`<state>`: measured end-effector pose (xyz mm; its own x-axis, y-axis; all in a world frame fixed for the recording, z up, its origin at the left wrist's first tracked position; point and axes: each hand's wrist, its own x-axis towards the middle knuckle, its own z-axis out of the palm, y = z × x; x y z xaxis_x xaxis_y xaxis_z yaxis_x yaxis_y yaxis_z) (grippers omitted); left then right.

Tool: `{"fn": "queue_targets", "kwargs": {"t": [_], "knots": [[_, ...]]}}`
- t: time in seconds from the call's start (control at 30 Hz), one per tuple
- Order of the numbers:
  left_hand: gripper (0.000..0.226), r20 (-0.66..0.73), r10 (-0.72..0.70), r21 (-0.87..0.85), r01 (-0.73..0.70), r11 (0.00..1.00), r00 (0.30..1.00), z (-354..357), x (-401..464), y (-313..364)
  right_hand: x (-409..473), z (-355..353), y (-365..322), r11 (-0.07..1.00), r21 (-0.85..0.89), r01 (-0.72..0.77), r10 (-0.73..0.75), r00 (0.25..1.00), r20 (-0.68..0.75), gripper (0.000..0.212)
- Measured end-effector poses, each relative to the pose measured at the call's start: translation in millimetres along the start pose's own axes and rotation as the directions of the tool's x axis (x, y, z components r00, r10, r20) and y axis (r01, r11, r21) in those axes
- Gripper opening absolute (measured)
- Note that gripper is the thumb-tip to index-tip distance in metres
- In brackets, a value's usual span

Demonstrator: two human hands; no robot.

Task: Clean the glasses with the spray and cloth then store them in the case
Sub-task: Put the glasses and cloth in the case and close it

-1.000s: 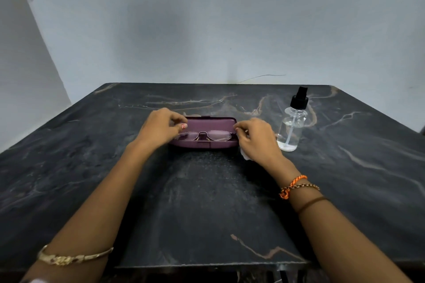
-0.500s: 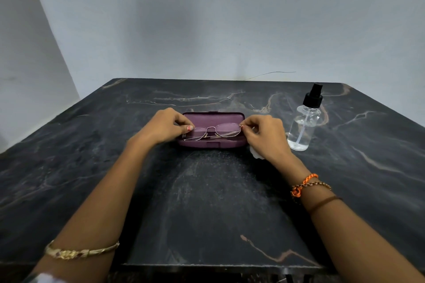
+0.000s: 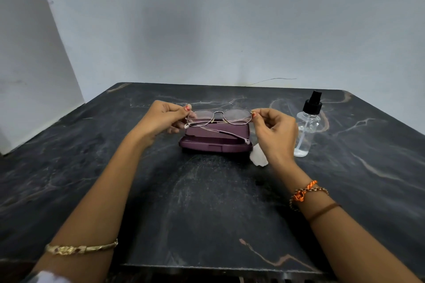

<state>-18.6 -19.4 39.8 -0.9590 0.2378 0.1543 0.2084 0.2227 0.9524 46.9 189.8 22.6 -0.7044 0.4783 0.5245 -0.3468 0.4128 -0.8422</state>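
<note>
Thin metal-framed glasses [image 3: 219,117] hang in the air just above the open purple case [image 3: 215,142], temples folded. My left hand [image 3: 164,118] pinches the left end of the frame and my right hand [image 3: 274,132] pinches the right end. The case lies on the dark marble table [image 3: 207,202]. A white cloth [image 3: 258,156] lies beside the case's right end, partly hidden under my right hand. A clear spray bottle [image 3: 307,130] with a black nozzle stands upright to the right of my right hand.
The table backs onto a pale wall [image 3: 218,30], with a second wall at the left. A thin wire [image 3: 271,80] trails along the table's far edge. Bracelets circle both of my wrists.
Both hands have lifted the glasses out of the case and raised them above it. The view has tilted so the case and bottle sit lower and further right.
</note>
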Motion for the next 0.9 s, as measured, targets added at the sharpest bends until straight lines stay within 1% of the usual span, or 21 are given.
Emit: {"fn": "queue_targets", "kwargs": {"t": [0.07,0.13,0.2,0.27,0.4,0.5,0.57,0.67,0.77,0.83,0.9], "knots": [[0.019,0.006,-0.042,-0.103,0.043,0.994,0.999,-9.2,-2.4,2.7,-4.8,3.0,-3.9,0.996,0.083,-0.011,0.009,1.000,0.025,0.017],[0.023,0.030,-0.082,-0.167,0.086,0.982,0.996,-19.9,-4.5,3.1,-10.1,6.3,-7.0,0.992,0.127,0.004,-0.012,0.998,0.060,0.022],[0.020,0.053,-0.111,-0.203,0.120,0.972,0.992,-30.0,-6.7,1.9,-17.0,10.6,-9.6,0.991,0.135,0.019,-0.034,0.993,0.113,0.021],[0.016,0.080,-0.144,-0.219,0.158,0.963,0.986,-37.4,-9.3,1.0,-26.3,16.7,-10.8,0.994,0.104,0.037,-0.056,0.981,0.184,0.014],[0.024,0.134,-0.216,-0.145,0.234,0.961,0.967,-40.4,-10.4,0.8,-41.4,27.5,-11.5,0.997,0.049,0.060,-0.071,0.961,0.267,0.009],[0.027,0.152,-0.250,-0.087,0.265,0.960,0.956,-41.5,-10.3,-1.0,-44.8,32.1,-11.0,0.999,0.026,0.027,-0.033,0.960,0.279,0.009],[0.027,0.181,-0.267,-0.032,0.277,0.960,0.947,-42.0,-10.9,-1.5,-46.1,31.1,-10.6,0.999,-0.011,0.040,-0.035,0.958,0.285,0.008],[0.026,0.237,-0.274,0.041,0.272,0.961,0.932,-42.4,-12.2,-3.0,-48.0,27.3,-11.0,0.981,-0.119,0.156,-0.108,0.934,0.341,0.008],[0.020,0.270,-0.273,0.089,0.259,0.962,0.923,-40.9,-12.2,-4.9,-49.3,26.5,-12.7,0.927,-0.250,0.280,-0.156,0.893,0.422,0.007],[0.012,0.262,-0.278,0.105,0.258,0.960,0.924,-38.3,-10.8,-6.4,-49.3,26.8,-12.7,0.886,-0.313,0.344,-0.168,0.864,0.474,0.007],[0.010,0.220,-0.268,0.104,0.250,0.963,0.938,-35.3,-9.0,-7.6,-48.1,26.1,-11.0,0.852,-0.342,0.395,-0.178,0.834,0.522,0.008]]}}
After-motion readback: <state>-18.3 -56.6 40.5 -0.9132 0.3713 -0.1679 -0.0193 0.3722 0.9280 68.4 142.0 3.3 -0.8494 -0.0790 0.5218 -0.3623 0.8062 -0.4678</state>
